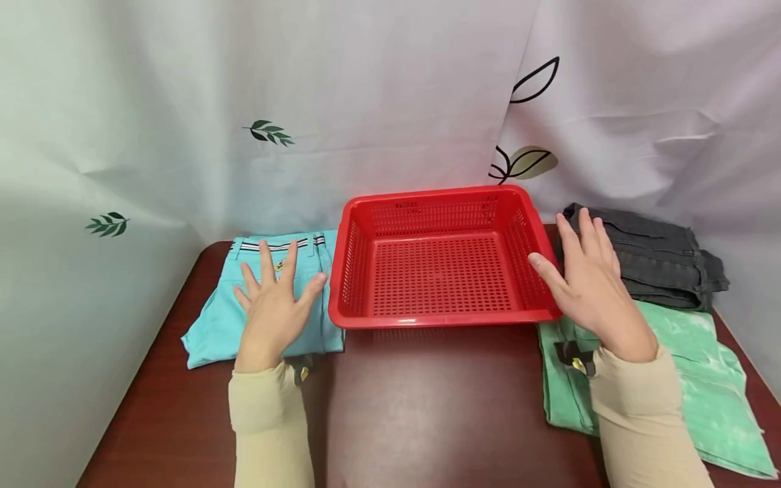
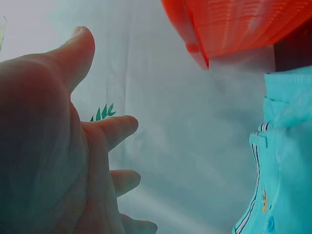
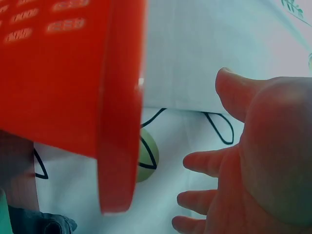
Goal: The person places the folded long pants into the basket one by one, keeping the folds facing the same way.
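Note:
A red plastic basket with slotted walls stands at the middle back of the table, and nothing lies inside it. My left hand is spread over folded light-blue trousers left of the basket; the left wrist view shows its fingers apart from the cloth. My right hand, also spread, hovers beside the basket's right rim, with a gap showing in the right wrist view. Folded dark grey jeans lie just beyond it. Folded green trousers lie partly hidden under the right forearm.
The dark reddish-brown table extends in front of the basket. A pale curtain with leaf prints hangs close behind the table and along both sides. Trousers flank the basket on the left and right.

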`<state>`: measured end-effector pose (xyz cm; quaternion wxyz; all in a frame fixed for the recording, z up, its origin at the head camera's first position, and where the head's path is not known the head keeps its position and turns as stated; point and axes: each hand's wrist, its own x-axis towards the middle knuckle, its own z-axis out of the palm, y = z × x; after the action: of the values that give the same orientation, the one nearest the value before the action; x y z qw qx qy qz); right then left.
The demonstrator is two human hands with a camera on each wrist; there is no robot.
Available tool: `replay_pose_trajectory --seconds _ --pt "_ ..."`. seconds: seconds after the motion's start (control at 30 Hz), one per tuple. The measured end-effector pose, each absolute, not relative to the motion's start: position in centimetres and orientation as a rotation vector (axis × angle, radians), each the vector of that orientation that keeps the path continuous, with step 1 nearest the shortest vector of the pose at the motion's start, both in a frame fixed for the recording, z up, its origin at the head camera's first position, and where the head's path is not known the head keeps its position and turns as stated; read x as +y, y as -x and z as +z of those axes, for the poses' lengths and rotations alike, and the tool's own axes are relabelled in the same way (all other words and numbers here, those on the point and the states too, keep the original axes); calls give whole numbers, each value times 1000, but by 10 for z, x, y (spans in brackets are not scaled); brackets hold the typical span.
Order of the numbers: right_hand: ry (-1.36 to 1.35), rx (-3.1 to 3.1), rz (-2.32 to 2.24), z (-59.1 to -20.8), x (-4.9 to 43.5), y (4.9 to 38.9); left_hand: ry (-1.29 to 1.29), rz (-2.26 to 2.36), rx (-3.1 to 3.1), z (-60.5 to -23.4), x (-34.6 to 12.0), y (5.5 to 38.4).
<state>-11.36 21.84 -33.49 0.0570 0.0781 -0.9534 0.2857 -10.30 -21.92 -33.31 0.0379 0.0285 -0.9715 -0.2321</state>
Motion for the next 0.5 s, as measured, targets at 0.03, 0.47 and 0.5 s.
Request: replay_pose_trajectory --seconds 0.03,0.47,0.5 --pt "-237 -2892 866 -334 218 113 -95 -706 -2984 -333 -220 102" --pt "-297 -2867 847 -334 205 102 -140 -664 -3024 -339 -231 95" --pt "-304 -2862 844 -335 204 101 -142 -664 -3032 -339 -231 95"
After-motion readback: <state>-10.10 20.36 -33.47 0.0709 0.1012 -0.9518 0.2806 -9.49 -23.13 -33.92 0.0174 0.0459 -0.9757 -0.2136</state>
